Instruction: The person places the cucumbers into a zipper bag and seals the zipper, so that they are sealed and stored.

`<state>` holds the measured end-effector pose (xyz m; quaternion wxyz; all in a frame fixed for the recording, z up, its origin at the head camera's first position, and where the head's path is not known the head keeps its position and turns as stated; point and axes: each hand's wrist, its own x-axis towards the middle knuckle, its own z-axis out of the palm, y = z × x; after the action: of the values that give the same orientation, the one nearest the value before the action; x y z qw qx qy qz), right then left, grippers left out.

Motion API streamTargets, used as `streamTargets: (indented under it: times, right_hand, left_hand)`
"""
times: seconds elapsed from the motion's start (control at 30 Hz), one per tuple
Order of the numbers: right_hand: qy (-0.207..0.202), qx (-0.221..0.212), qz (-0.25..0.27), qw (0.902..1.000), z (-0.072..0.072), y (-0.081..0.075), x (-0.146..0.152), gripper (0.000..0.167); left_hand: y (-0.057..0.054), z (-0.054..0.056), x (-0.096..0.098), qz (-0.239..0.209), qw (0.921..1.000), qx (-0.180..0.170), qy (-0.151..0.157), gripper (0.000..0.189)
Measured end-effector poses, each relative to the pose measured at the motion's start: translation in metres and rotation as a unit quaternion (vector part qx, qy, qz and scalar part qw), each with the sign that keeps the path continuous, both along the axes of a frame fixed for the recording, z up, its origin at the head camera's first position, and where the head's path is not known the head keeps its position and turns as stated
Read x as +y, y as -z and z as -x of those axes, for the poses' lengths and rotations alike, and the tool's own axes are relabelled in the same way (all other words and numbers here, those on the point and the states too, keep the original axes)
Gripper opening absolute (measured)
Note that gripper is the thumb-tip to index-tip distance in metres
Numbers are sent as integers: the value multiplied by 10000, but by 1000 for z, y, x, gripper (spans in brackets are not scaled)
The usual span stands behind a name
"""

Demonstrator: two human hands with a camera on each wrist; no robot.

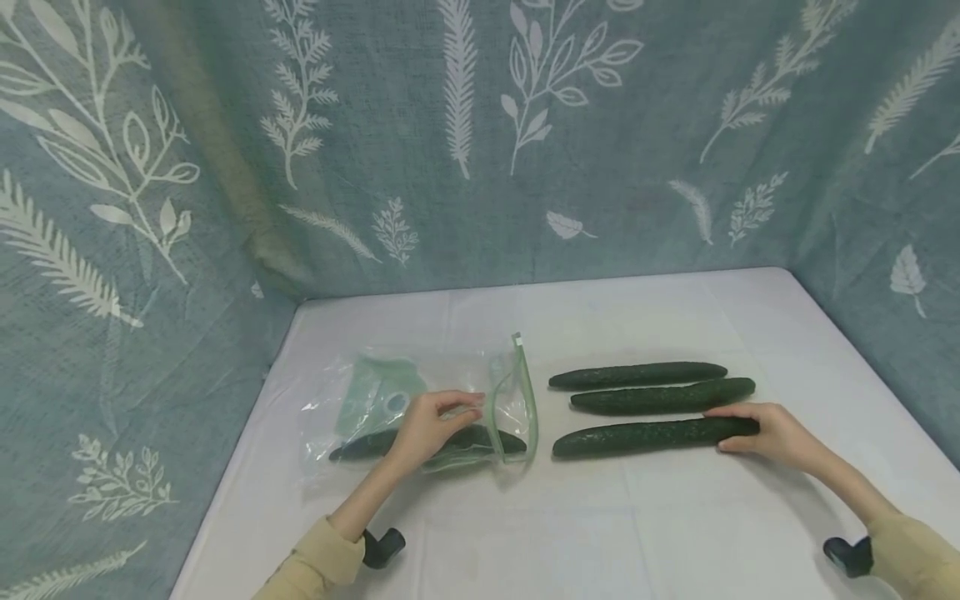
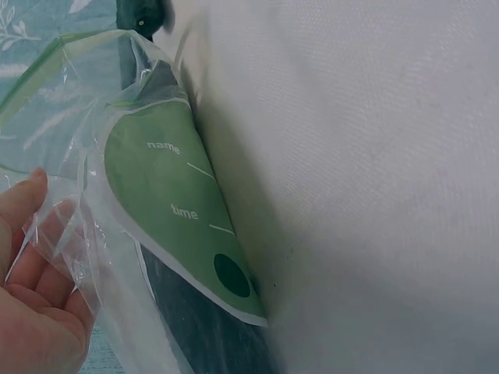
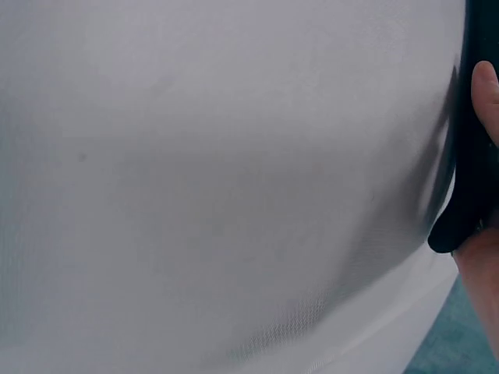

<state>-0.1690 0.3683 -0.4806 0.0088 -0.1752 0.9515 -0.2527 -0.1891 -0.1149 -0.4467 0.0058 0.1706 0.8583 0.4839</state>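
A clear zip bag with a green label lies on the left, its green-edged mouth facing right. Inside it is one cucumber, partly covered by my left forearm and hand. My left hand holds the bag's clear film near the mouth, thumb on one side and fingers showing through the plastic. On the right, my right hand grips the right end of the nearest loose cucumber, thumb on the near side and fingers over the far side. The right wrist view shows that end beside the thumb.
Two more cucumbers, a middle one and a far one, lie side by side just behind the gripped one. A white cloth covers the table. Blue-green leaf-patterned curtains rise along its back and sides.
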Motion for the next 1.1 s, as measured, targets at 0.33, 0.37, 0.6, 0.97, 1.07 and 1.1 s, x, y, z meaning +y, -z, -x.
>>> streamTargets:
  times: [0.33,0.37,0.6,0.97,1.07,1.1]
  right_hand:
    - [-288,-488,579,9967,0,1,4,47]
    - [-304,-503,611,9964,-1,1,4,47]
    - [-147,-850,928,9919,-3,-3,3,47]
    - [54,-1154,972,9885,-8,-13,-1,48]
    - [121,-1128,980,9887,-8,-16,-2,48]
    - [131,-1146,1001,9883,-8,-16,-3,48]
  left_hand:
    - [-1,0,1,-30,10000,-29,-52,17]
    - [-1,0,1,-33,10000,-30,-53,17]
    - [-2,-1,1,-44,9999,-45,-86,18]
    - [1,-1,1,-12,9999,46,-120,16]
    - [0,0,1,-40,9999,-22,-132,16]
    - [1,0,1,-26,9999,9,-123,16]
